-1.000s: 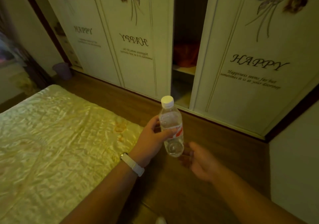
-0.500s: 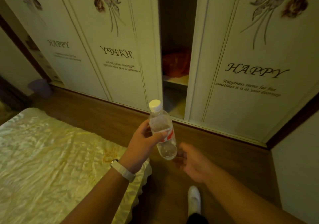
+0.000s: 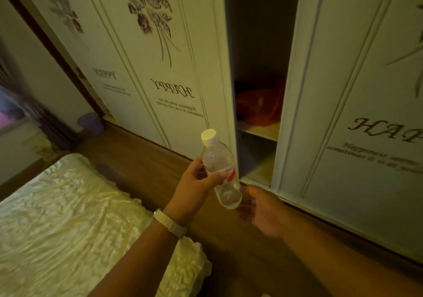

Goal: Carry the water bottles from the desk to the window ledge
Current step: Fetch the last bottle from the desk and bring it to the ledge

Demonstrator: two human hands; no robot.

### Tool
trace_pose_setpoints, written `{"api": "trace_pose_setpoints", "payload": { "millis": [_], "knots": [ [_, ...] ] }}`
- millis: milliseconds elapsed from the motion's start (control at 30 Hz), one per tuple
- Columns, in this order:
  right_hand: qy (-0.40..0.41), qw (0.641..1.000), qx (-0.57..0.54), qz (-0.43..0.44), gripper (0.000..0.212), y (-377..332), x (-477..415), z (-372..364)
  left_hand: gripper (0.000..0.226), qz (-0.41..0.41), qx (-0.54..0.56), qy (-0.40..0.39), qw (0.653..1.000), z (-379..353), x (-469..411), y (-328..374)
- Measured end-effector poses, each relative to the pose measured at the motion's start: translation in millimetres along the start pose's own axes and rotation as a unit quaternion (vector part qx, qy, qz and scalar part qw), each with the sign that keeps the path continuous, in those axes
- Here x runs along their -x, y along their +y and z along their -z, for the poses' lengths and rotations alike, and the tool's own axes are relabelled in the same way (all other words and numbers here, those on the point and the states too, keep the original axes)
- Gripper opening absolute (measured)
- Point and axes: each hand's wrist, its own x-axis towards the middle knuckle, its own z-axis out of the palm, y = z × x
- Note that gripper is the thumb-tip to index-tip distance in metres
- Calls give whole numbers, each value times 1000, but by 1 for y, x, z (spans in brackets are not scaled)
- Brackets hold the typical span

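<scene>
A clear plastic water bottle with a white cap and a red-and-white label is held tilted in mid-air, cap up and leaning left. My left hand grips it around the middle; a pale watch band sits on that wrist. My right hand hovers just below and to the right of the bottle's base with fingers loosely curled, holding nothing. Whether it touches the base I cannot tell. No desk shows in this view.
A bed with a shiny pale cover fills the lower left. White wardrobe doors with flower prints stand ahead, with a dark gap showing a red bag on a shelf. Wooden floor runs between them. A purple bin stands far left.
The view has moved forward and closer to the wardrobe, so less of the bed shows. The bottle stays in my left hand, and my right hand has stayed just under its base.
</scene>
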Motion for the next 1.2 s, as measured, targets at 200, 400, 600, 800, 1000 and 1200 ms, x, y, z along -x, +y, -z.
{"api": "trace_pose_setpoints", "payload": {
  "millis": [200, 400, 600, 800, 1000, 1200],
  "knots": [
    [-39, 999, 26, 6, 19, -66, -42, -10, 51, 9, 7, 42, 999, 3, -61, 24],
    [-77, 996, 35, 5, 24, -101, -94, -32, 59, 8, 10, 73, 997, 27, -110, 36],
    [-71, 996, 46, -11, 19, -128, -162, -69, 56, 9, 26, 85, 996, 71, -177, 20],
    [-57, 996, 65, -26, 20, -166, -238, -120, 50, 6, 55, 108, 993, 124, -251, 15],
    [-82, 993, 84, -32, 17, -196, -296, -193, 55, -13, 48, 135, 990, 192, -301, 30],
    [-132, 982, 124, -51, 18, -205, -335, -254, 53, -13, 50, 195, 979, 250, -318, 33]
  ]
}}
